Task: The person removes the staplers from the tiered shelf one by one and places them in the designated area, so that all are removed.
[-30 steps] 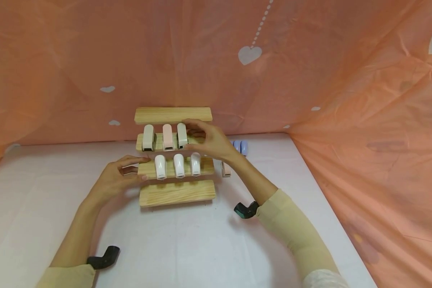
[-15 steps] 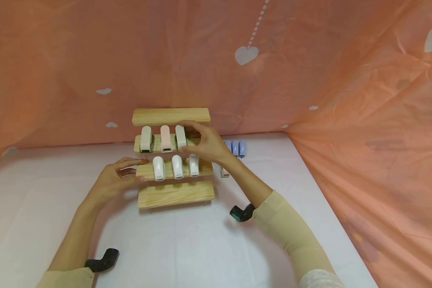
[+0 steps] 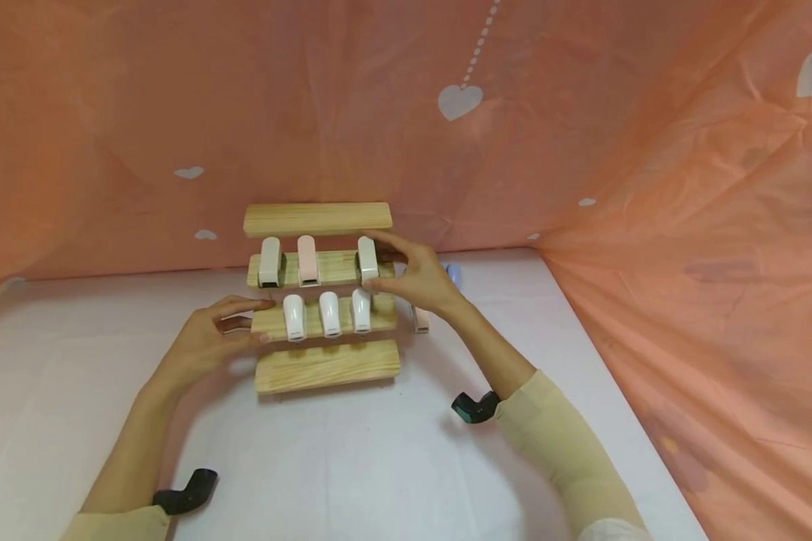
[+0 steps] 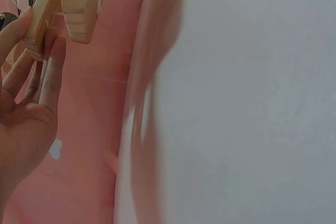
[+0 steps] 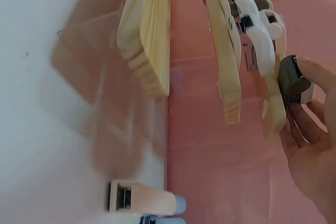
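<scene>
My right hand (image 3: 425,276) pinches a pale green stapler (image 3: 368,261) at the right part of the second wooden shelf (image 3: 341,267); in the right wrist view its dark side (image 5: 292,81) faces the camera between thumb and fingers. Left of it on that shelf stand a pink stapler (image 3: 307,261) and another pale green one (image 3: 270,262). Three white staplers (image 3: 329,314) stand on the shelf below. My left hand (image 3: 211,338) grips the left end of that lower shelf (image 3: 262,321), its thumb and fingers around the wood (image 4: 44,17) in the left wrist view.
A bare top shelf (image 3: 318,219) and bottom shelf (image 3: 328,367) belong to the same stand. Right of it on the white table (image 3: 352,466) lie a pink stapler (image 3: 421,320) and a blue one (image 3: 454,275), partly hidden by my right arm. An orange curtain (image 3: 352,113) hangs behind.
The pale green stapler in my right hand has moved right along the second shelf, away from the pink one. My left hand keeps its grip on the shelf end.
</scene>
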The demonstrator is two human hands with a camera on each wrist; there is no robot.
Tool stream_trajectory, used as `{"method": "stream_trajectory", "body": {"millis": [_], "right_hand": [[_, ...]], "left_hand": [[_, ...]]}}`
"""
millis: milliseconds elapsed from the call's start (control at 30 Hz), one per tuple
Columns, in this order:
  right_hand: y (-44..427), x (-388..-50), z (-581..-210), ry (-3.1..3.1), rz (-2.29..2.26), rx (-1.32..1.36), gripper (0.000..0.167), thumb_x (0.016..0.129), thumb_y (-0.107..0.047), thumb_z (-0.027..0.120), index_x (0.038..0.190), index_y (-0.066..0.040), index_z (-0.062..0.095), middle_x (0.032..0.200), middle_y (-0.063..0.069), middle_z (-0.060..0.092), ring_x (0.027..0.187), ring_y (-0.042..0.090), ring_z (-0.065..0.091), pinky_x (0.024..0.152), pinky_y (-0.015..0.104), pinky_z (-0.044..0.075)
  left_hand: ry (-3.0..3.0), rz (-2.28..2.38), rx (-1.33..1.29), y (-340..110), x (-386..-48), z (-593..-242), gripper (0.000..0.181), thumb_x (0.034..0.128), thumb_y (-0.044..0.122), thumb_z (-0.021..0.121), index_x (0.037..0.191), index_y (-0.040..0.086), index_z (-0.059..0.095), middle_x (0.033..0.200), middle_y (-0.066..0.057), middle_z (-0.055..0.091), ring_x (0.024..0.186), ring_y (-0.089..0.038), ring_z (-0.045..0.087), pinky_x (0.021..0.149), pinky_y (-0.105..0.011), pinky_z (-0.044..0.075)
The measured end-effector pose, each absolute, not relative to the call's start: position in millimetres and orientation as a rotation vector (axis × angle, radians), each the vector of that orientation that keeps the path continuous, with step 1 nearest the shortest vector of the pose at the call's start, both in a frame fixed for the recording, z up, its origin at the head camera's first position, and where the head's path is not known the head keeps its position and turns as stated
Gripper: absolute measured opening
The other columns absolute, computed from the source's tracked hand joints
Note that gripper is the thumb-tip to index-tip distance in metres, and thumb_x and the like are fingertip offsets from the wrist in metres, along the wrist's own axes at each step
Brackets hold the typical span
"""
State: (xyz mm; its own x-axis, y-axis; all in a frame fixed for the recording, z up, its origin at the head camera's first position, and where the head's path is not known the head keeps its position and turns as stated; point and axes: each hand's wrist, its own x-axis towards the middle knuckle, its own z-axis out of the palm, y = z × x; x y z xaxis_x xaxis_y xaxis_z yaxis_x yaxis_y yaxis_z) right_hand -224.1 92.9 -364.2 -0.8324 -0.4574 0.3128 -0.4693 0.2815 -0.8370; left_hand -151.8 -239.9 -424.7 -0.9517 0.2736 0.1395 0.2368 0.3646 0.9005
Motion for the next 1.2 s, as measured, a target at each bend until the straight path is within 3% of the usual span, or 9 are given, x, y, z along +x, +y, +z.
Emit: {"method": "stream_trajectory", "body": {"millis": [267, 433, 633, 800, 900, 1200], "right_hand": [[110, -226, -368, -2.501, 1.69, 0.898, 0.069, 0.081, -0.004, 0.082, 0.144, -0.009, 0.053, 0.138, 0.009, 0.058, 0.118, 0.022, 0.061, 0.1, 0.034, 0.05], [123, -223, -370, -2.521, 1.694, 0.832, 0.071, 0.081, 0.0, 0.081, 0.144, -0.008, 0.052, 0.137, 0.011, 0.058, 0.118, 0.025, 0.06, 0.1, 0.032, 0.05], [139, -221, -378, -2.505, 1.693, 0.801, 0.071, 0.081, 0.007, 0.078, 0.144, 0.001, 0.048, 0.134, 0.022, 0.057, 0.12, 0.036, 0.058, 0.103, 0.041, 0.048], [150, -224, -383, -2.468, 1.707, 0.792, 0.07, 0.08, 0.003, 0.08, 0.144, -0.003, 0.051, 0.132, 0.018, 0.059, 0.119, 0.031, 0.059, 0.102, 0.035, 0.049], [157, -225, -388, -2.462, 1.711, 0.78, 0.07, 0.08, 0.003, 0.081, 0.143, -0.005, 0.052, 0.133, 0.016, 0.059, 0.119, 0.03, 0.06, 0.101, 0.038, 0.05], [177, -221, -405, -2.466, 1.733, 0.736, 0.07, 0.078, 0.011, 0.079, 0.141, 0.003, 0.051, 0.135, 0.021, 0.057, 0.121, 0.034, 0.057, 0.102, 0.037, 0.049]], "left_hand": [[2.541, 1.694, 0.467, -242, -150, -425, 0.05, 0.0882, 0.012, 0.077, 0.134, 0.003, 0.06, 0.128, 0.0, 0.058, 0.103, -0.006, 0.064, 0.082, -0.02, 0.055], [2.55, 1.685, 0.463, -241, -150, -426, 0.049, 0.0881, 0.014, 0.077, 0.134, 0.005, 0.062, 0.127, 0.001, 0.058, 0.104, -0.006, 0.063, 0.084, -0.018, 0.053], [2.525, 1.709, 0.487, -239, -151, -429, 0.05, 0.0878, 0.011, 0.077, 0.134, 0.003, 0.061, 0.126, -0.002, 0.059, 0.104, -0.007, 0.064, 0.085, -0.02, 0.054], [2.548, 1.709, 0.499, -240, -152, -429, 0.049, 0.0883, 0.011, 0.077, 0.134, 0.002, 0.061, 0.126, -0.001, 0.058, 0.104, -0.005, 0.064, 0.083, -0.019, 0.055], [2.55, 1.716, 0.5, -240, -153, -430, 0.049, 0.0881, 0.011, 0.077, 0.134, 0.002, 0.061, 0.125, -0.002, 0.059, 0.104, -0.006, 0.064, 0.083, -0.02, 0.055], [2.581, 1.674, 0.499, -238, -152, -429, 0.049, 0.0887, 0.014, 0.077, 0.134, 0.004, 0.061, 0.127, -0.003, 0.058, 0.106, -0.005, 0.062, 0.087, -0.016, 0.051]]}}
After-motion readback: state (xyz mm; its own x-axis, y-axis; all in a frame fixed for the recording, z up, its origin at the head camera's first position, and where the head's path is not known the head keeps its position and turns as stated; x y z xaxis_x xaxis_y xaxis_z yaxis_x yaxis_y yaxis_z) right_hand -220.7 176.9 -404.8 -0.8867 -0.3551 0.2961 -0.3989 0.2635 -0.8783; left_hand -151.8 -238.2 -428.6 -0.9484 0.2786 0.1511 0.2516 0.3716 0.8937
